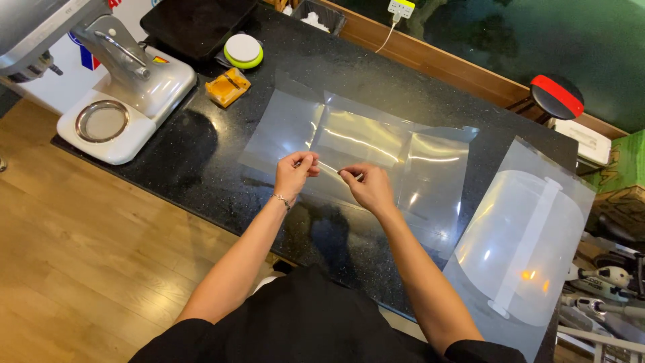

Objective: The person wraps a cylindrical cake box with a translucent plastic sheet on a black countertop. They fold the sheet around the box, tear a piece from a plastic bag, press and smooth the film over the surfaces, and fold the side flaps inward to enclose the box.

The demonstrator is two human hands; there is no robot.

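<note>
Clear plastic is what both hands are on: a creased transparent sheet spread flat on the black speckled table, straight ahead of the person and just beyond the fingertips. The left hand pinches the sheet's near edge between thumb and forefinger, its grip closed down on the film. The right hand does the same a little to the right, fingers drawn together on the same edge, so the two pinches sit close with a short stretch of plastic between them. The sheet's long axis runs left to right across the table, and most of it lies away from the hands, toward the far side. Both hands are about equally near it; the left reaches slightly farther forward.

To the right, near the table's end, lies a second clear sheet with a curved clear panel and a pale strip down it, well apart from the hands. Farther left a white stand mixer base with a metal ring sits at the table's corner, with a small orange packet and a round white and green lidded tub just beyond it, and a black tray behind. A wooden ledge borders the far side. The floor on the left is light wood planking.
</note>
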